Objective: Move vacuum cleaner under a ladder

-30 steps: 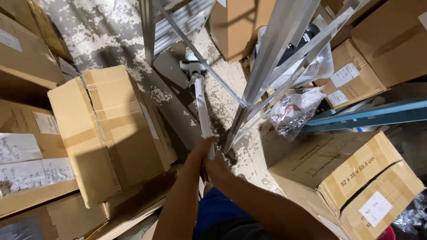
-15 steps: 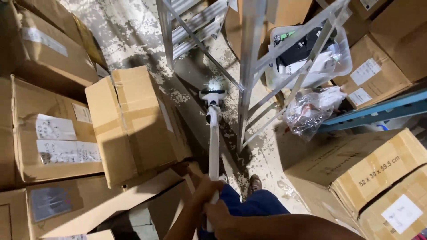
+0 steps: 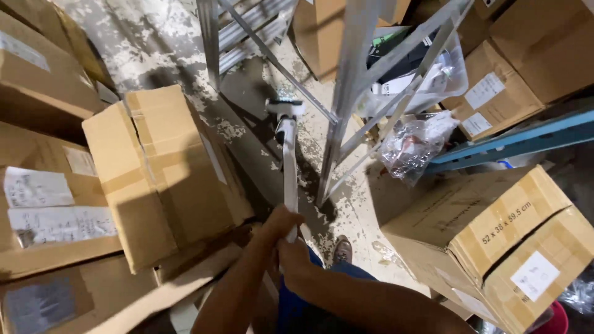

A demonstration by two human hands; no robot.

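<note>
A cramped storeroom floor (image 3: 154, 37) of worn, flaking concrete, hemmed in by cardboard boxes (image 3: 158, 173) and a metal ladder (image 3: 346, 93). The left hand (image 3: 281, 224) and right hand (image 3: 296, 260) both have their fingers closed around the upper end of a long white-handled broom (image 3: 289, 167), its head resting on the floor just beside the ladder's foot. The pole looks light and stiff, best gripped high with 2 hands. A bag of clear plastic (image 3: 411, 145) lies near.

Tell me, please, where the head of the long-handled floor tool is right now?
In the head view, the floor tool's head rests on the worn concrete floor at upper centre, just left of the metal ladder and right of the taped cardboard box.
</note>
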